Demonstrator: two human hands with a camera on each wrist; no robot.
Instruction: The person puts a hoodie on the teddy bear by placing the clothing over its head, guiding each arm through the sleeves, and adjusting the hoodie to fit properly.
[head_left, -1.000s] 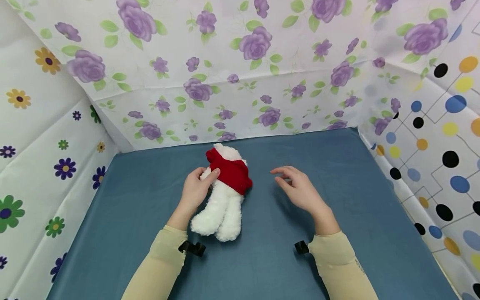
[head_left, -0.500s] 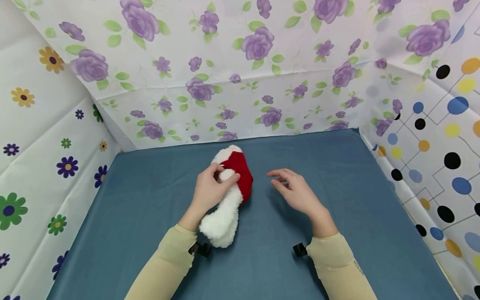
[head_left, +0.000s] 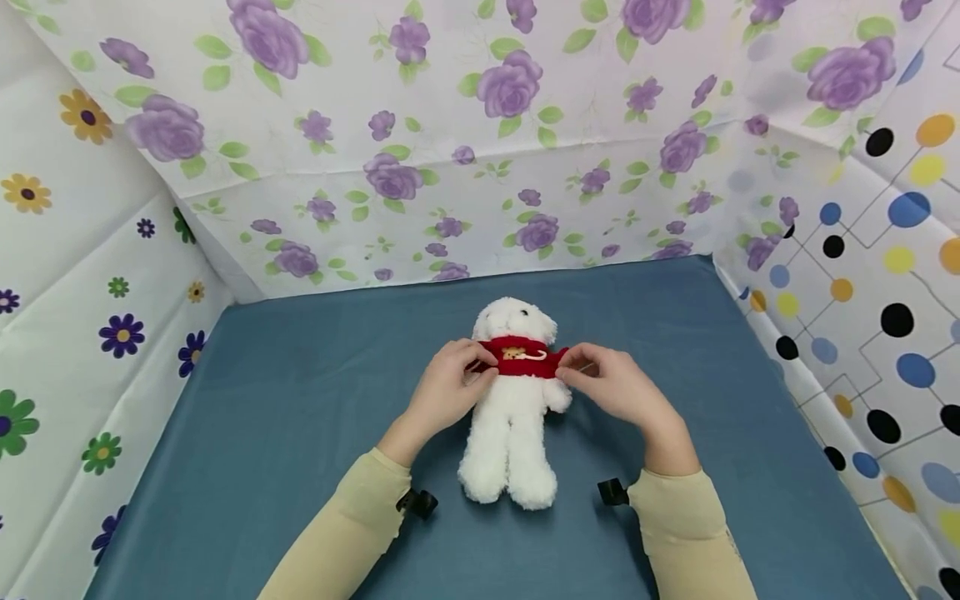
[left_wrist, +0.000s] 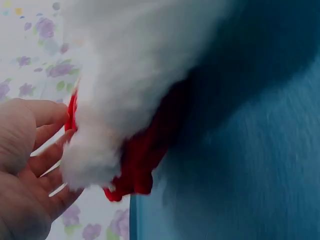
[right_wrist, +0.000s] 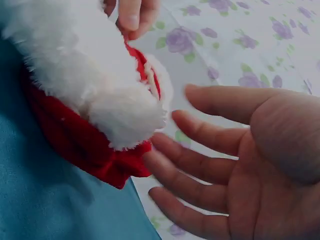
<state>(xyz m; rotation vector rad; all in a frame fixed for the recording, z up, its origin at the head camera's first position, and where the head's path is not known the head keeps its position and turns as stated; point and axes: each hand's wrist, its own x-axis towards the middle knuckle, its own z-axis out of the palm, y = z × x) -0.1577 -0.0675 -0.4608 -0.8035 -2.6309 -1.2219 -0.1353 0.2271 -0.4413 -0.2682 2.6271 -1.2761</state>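
Note:
A white plush toy in a red sweater faces up in the middle of the head view, head away from me and legs toward me. A small bear and a white hooked shape decorate the sweater's chest. My left hand pinches the sweater at its left side between thumb and fingers. At the opposite sleeve is my right hand; the right wrist view shows its fingers spread and loosely bent, the tips close to the red cloth. The toy's white arm pokes out below that sleeve.
A blue cloth covers the table. Behind it stands a white sheet with purple roses. Patterned sheets also close off the left side and the right side. Each wrist carries a small black camera mount.
My left hand has turned the toy from its back over to its front and shifted it right, up to my right hand. The right hand has barely moved.

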